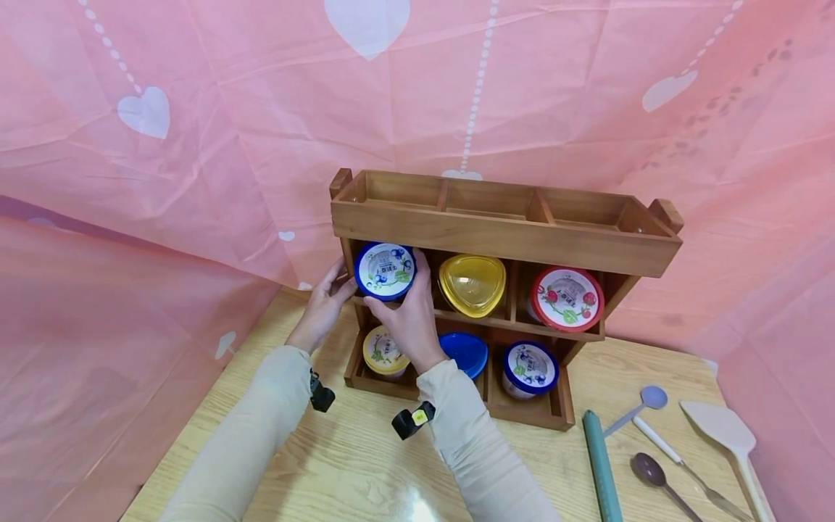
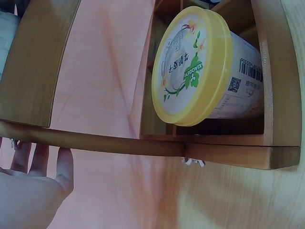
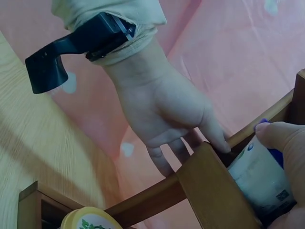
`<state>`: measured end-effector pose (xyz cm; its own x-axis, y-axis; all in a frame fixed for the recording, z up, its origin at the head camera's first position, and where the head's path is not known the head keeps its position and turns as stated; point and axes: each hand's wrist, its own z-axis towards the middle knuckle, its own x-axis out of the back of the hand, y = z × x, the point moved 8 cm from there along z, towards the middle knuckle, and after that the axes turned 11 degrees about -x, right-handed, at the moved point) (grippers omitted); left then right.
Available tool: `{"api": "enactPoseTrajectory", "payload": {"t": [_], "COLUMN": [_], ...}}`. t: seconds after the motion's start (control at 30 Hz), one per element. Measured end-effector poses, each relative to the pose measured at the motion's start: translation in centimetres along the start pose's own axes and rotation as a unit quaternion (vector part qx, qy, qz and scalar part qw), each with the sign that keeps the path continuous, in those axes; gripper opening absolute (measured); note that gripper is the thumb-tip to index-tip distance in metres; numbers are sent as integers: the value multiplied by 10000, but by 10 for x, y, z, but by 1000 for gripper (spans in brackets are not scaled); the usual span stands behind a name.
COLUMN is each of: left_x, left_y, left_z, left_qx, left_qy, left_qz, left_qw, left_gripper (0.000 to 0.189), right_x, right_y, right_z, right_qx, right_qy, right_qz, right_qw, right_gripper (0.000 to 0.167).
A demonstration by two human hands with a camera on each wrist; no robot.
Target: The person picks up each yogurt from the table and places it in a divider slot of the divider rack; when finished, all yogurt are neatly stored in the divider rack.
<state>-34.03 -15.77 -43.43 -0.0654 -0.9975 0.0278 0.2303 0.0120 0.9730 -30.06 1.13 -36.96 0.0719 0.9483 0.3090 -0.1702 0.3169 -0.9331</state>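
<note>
A wooden rack (image 1: pixel 505 230) stands on the table with lidded tubs on its two lower tiers. At its left side my left hand (image 1: pixel 321 308) holds the side frame, the thumb near the middle shelf and the other fingers partly hidden behind the wood. My right hand (image 1: pixel 411 319) grips a blue-lidded tub (image 1: pixel 385 271) in the left compartment of the middle tier, thumb and fingers at its rim. Its white side (image 3: pixel 264 179) shows in the right wrist view. Below it sits a yellow-lidded tub (image 2: pixel 190 67), tilted so its lid faces outward.
The middle tier also bears a yellow container (image 1: pixel 472 285) and a red-lidded tub (image 1: pixel 566 299). Lower down are a blue-lidded container (image 1: pixel 464 354) and another blue-lidded tub (image 1: pixel 530 368). At right lie a teal stick (image 1: pixel 601 464), spoons, a white-handled utensil and a white spatula (image 1: pixel 720 428). Pink cloth hangs behind.
</note>
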Motion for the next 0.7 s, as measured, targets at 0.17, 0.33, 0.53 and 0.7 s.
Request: {"api": "enactPoseTrajectory", "payload": {"t": [0.17, 0.33, 0.53, 0.7], "left_x": [-1, 0, 0, -1], "left_y": [2, 3, 0, 2], "left_z": [0, 2, 1, 1], "left_qx": [8, -28, -77, -124], "left_qy": [18, 52, 60, 81], "left_qz": [-40, -117, -165, -131], "left_qw": [10000, 9999, 9998, 9998], "left_gripper": [65, 63, 61, 61], "right_x": [0, -4, -4, -1], "right_y": [-2, -2, -3, -3], "right_z": [2, 1, -4, -12], "right_qx": [13, -4, -53, 51], "right_qy": [20, 68, 189, 348], "right_qz": [-253, -656, -903, -1188], "right_qw": [9997, 9978, 9957, 9923], "right_gripper": [105, 104, 104, 105]}}
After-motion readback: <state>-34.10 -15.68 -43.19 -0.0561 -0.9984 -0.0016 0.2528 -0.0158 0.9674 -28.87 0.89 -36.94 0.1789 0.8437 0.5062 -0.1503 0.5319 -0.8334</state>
